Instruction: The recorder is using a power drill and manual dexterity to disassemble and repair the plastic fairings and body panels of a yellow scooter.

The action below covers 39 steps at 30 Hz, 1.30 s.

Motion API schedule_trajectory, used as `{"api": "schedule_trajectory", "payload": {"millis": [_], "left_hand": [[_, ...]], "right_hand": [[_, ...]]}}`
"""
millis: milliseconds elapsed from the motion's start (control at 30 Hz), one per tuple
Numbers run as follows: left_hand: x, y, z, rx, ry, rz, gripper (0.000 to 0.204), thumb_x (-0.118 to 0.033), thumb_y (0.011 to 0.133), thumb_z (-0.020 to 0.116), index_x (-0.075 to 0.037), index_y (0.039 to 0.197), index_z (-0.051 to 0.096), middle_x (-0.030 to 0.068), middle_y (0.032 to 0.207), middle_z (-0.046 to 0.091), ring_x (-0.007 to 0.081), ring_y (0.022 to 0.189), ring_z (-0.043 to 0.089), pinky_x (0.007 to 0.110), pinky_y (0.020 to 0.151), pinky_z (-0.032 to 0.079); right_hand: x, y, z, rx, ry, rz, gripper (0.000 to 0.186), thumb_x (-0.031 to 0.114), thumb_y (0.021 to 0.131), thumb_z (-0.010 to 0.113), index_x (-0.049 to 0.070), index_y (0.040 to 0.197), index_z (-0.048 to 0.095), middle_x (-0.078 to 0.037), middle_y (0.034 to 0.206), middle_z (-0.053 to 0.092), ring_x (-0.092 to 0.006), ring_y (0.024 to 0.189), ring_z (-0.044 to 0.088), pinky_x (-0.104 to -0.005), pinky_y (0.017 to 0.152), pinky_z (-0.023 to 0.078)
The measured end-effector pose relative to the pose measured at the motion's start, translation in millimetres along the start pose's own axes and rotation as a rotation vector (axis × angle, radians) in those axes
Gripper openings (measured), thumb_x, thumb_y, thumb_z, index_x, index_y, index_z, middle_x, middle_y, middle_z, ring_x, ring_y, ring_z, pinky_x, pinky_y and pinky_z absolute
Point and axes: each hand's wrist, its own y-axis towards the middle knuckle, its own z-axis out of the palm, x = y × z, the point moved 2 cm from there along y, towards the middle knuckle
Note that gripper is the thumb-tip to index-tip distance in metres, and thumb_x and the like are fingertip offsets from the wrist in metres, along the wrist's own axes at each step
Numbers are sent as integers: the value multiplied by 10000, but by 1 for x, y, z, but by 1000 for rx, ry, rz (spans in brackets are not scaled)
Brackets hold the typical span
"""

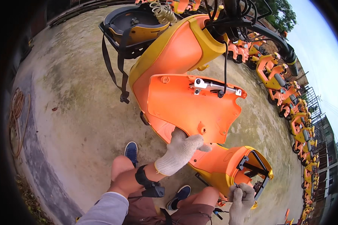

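My left hand (pixel 178 150), in a pale knitted glove, grips the lower edge of a loose orange plastic panel (pixel 184 103). Its fingertips are partly hidden at the panel's edge. A silver metal fitting (pixel 214 87) sits on the panel's upper part, and a black cable (pixel 225 67) runs up from it. The panel leans against the front of an orange and yellow scooter (pixel 176 47). My right hand (pixel 241 200), also gloved, has its fingers pinched together beside the scooter's open seat section (pixel 229 165). A small dark tip shows at the fingers, too small to name.
A basket (pixel 137 30) with hanging black straps (pixel 121 67) is mounted at the scooter's front. Black handlebars (pixel 278 39) reach over at the upper right. Several similar scooters (pixel 278 82) stand in a row along the right. A coiled hose (pixel 17 112) lies at the far left.
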Motion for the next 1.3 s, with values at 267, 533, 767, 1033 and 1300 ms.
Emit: {"api": "schedule_trajectory", "payload": {"millis": [267,533,767,1033,1300], "left_hand": [[-10,-6,-4,-11,24,17,465,35,832,474,47,1296,446,133,1244,544,263,1097,622,407,781,632],[-10,-6,-10,-51,192,-18,432,59,815,494,84,1246,471,124,1171,574,246,875,693,364,770,608],[-14,-7,-11,-79,206,-30,362,18,815,537,112,1165,534,140,1103,626,235,840,717,333,745,593],[-8,-2,-20,-104,432,-11,329,-47,837,569,117,1121,558,139,1055,663,219,842,725,305,739,573],[-5,-2,-24,-156,565,15,291,-73,853,582,98,1087,600,136,986,694,193,834,719,293,741,561]], "right_hand": [[109,86,111,193,3,-374,193,39,839,738,-9,1025,722,-82,879,727,-106,776,669,-234,710,521],[161,87,175,320,-54,-678,201,79,867,733,27,1060,717,-55,860,723,-70,734,652,-245,699,533],[167,90,181,285,62,-752,175,39,946,634,-30,1106,645,-98,911,713,-110,789,668,-255,696,555],[175,90,182,235,127,-730,177,76,886,718,10,1051,712,-63,878,736,-84,754,677,-250,709,545],[183,85,177,299,141,-595,175,78,901,703,-11,1052,705,-65,870,729,-86,748,673,-242,687,537]]}}
